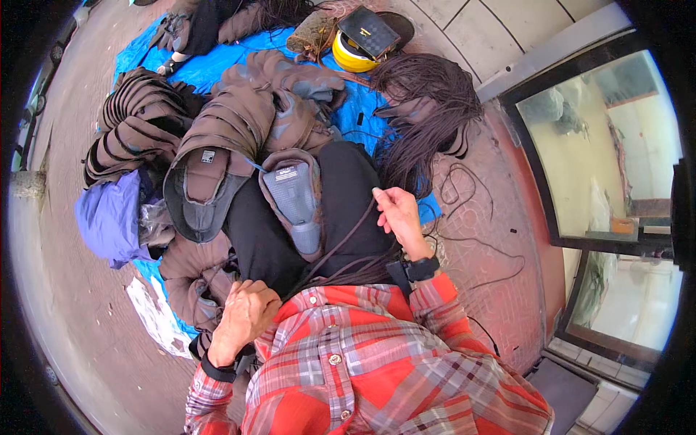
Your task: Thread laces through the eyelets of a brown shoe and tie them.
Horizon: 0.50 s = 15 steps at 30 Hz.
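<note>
Between the thumb and fingers of my right hand (400, 217) is a dark brown shoelace (349, 238), stretched down across my lap toward the left hand. My left hand (248, 313) is closed near my left hip; whatever its curled fingers hold is hidden. A brown shoe upper (293, 199) with a grey-blue patterned panel rests on my black-trousered legs. Beside it, against my left leg, leans a nested stack of brown shoe uppers (226, 134). More loose laces (348, 275) lie across my lap at the waist.
Other stacks of uppers (145, 109) lie on a blue tarp (210, 69). A large bundle of laces (424, 119) spreads at the right. Beyond are a yellow container (351, 56) and a black case (368, 30). Purple cloth (109, 217) lies left; a glazed frame (533, 167) stands right.
</note>
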Available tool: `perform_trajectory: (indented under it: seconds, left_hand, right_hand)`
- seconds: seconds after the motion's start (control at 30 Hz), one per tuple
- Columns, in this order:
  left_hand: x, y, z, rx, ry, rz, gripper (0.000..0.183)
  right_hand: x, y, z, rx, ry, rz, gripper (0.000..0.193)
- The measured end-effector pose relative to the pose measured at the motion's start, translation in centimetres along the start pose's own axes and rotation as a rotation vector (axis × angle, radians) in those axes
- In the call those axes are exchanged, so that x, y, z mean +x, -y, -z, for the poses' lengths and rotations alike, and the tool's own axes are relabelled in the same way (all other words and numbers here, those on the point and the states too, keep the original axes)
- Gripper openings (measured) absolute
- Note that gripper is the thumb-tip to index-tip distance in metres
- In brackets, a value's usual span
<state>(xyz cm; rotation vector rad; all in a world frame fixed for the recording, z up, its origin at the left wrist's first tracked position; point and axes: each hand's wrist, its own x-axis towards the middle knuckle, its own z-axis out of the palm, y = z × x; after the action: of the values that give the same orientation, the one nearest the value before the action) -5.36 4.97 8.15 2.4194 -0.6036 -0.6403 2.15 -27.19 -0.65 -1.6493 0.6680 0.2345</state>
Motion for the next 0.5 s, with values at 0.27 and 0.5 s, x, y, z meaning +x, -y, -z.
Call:
perform_trajectory:
  seconds: [0.27,0.5]
  left_hand:
    - [2.9,-0.3,0.7,0.036,-0.345,0.040,0.016]
    - [8.4,0.3,-4.4,-0.184,-0.232,-0.112,0.022]
  right_hand:
    - [1.7,-1.0,-0.8,-0.335,-0.050,0.280,0.013]
    - [1.4,0.6,-1.4,-0.459,0.058,0.294,0.014]
